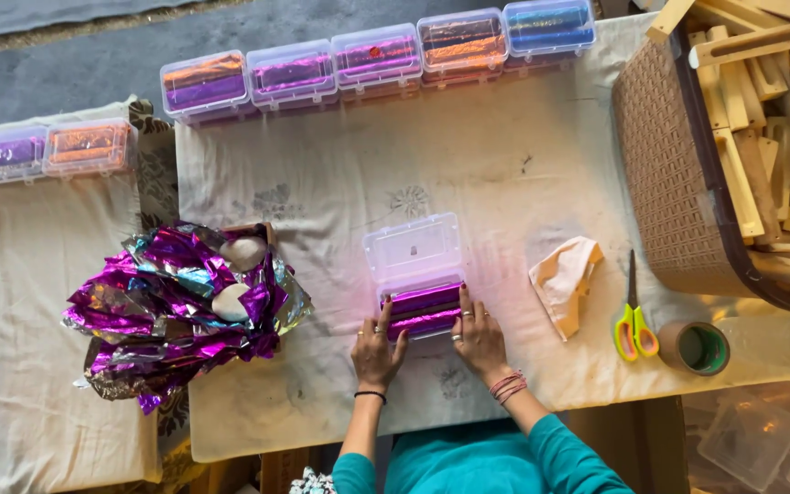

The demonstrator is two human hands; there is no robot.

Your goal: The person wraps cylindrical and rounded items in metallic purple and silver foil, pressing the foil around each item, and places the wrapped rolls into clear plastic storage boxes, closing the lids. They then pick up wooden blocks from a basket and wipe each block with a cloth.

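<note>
A small clear plastic box (416, 274) lies on the cloth-covered table (468, 155) with its lid (411, 249) swung back. Shiny purple foil-wrapped pieces (424, 311) fill its base. My left hand (377, 349) rests against the box's left side, fingers touching the foil. My right hand (479, 337) rests against the right side, fingers on the foil's edge. Both wrists wear bands and the fingers wear rings.
A heap of crumpled purple foil (176, 306) lies to the left. Several closed clear boxes (377, 57) of foil pieces line the far edge. A folded cloth (564, 279), scissors (634, 316) and a tape roll (695, 348) lie right, beside a woven basket (665, 174) of wooden blocks (779, 119).
</note>
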